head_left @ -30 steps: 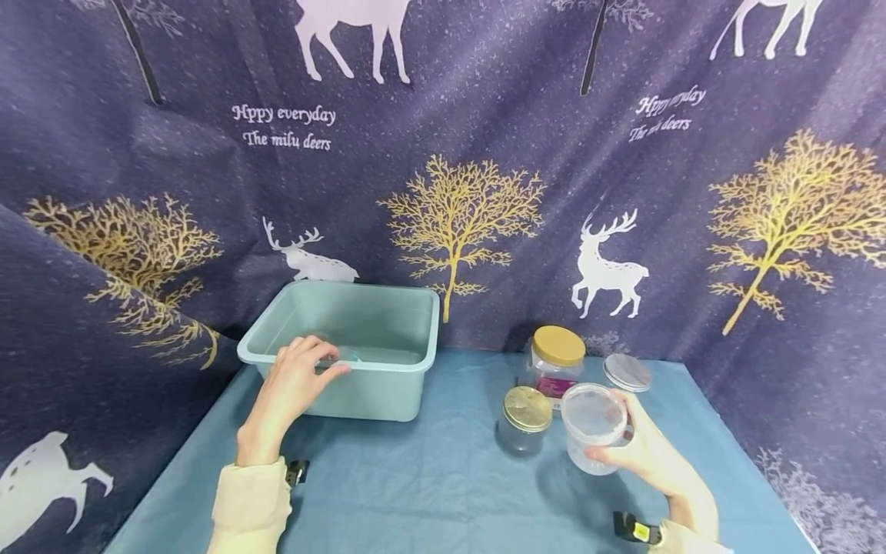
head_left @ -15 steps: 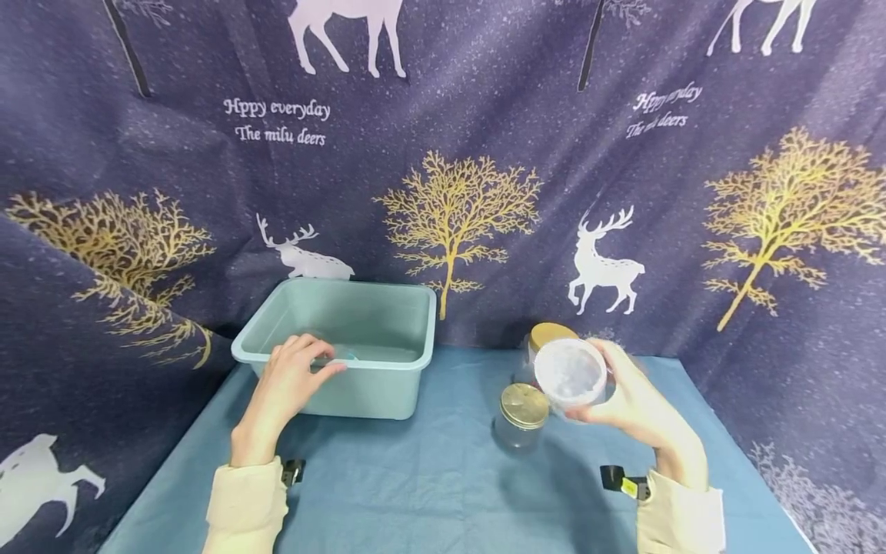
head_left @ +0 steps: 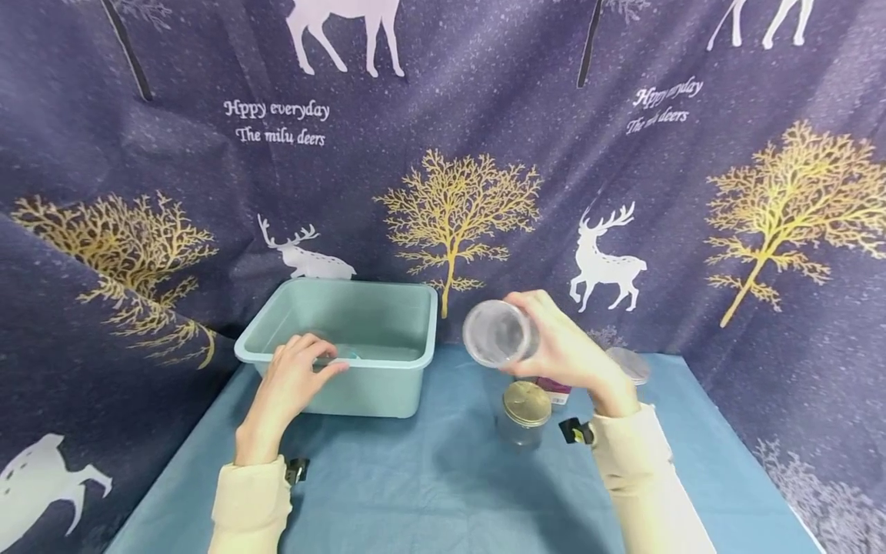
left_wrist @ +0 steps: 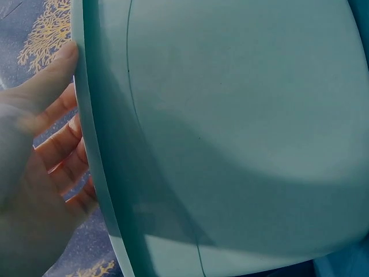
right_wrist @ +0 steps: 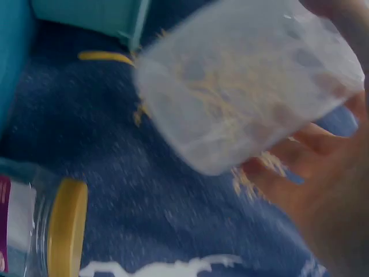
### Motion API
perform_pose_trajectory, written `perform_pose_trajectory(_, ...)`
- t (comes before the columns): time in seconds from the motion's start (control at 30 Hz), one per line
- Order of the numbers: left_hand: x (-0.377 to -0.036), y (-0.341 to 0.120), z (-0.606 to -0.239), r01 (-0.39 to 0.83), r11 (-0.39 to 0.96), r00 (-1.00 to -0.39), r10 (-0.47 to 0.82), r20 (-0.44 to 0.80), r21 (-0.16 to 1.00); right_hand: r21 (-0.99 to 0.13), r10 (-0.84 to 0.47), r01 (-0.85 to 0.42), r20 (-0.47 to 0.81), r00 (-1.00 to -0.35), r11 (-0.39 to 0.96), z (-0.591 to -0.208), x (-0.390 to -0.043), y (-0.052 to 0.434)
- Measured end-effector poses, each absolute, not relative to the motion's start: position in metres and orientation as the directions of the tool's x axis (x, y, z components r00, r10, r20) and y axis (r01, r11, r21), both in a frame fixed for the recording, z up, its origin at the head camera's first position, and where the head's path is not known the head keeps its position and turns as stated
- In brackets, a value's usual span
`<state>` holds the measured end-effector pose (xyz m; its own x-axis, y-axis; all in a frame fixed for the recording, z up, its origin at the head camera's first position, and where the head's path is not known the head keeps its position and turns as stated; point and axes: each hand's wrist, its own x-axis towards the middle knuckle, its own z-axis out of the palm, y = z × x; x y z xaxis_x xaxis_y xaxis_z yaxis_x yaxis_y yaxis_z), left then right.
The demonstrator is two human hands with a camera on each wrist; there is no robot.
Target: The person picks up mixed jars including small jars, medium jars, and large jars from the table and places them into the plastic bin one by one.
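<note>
My right hand (head_left: 554, 338) grips a clear plastic jar (head_left: 493, 334) from its right side. The jar is held tilted above the table, with a round end towards the head camera; in the right wrist view its frosted wall (right_wrist: 230, 86) fills the upper middle. On the left, my left hand (head_left: 294, 377) holds the near rim of a pale green plastic basin (head_left: 377, 392). The left wrist view shows the thumb (left_wrist: 68, 51) at the rim, with the other fingers passing behind it. Part of the basin's inside is hidden by that hand.
A short jar with a gold lid (head_left: 527, 403) stands below the right hand. Behind it, a jar with a yellow lid (right_wrist: 68, 228) and purple label is mostly covered by my right hand in the head view. A silvery round-topped container (head_left: 628, 364) stands further right. Patterned cloth (head_left: 484, 115) hangs behind.
My right hand has lifted the plastic jar and carried it left towards the basin, turning and tilting it on the way. My left hand stays at the basin rim.
</note>
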<state>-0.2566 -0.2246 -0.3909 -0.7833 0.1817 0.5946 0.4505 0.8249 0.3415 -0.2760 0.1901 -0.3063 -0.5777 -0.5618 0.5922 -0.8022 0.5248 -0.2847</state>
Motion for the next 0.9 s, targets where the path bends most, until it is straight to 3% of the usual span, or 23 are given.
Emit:
perform_pose_trajectory(0.3,-0.259,-0.225,-0.391,0.455,0.831,-0.763,0.178,0.621,0.321,-0.043,-0.685,-0.854,0.577,-0.445,0.519,-0.303,-0.314,0.142)
perform_pose_trajectory(0.63,-0.26,-0.223,-0.391,0.454,0.829,-0.766,0.176,0.618,0.327,0.236,-0.823,-0.887,0.52,-0.229,0.396,-0.294,-0.338,0.108)
perform_pose_trajectory(0.9,-0.259,-0.224,-0.393,0.444,0.832,-0.774,0.169,0.61,0.332,0.351,-0.88,-0.866,0.437,-0.185,0.356,-0.292,-0.344,0.079)
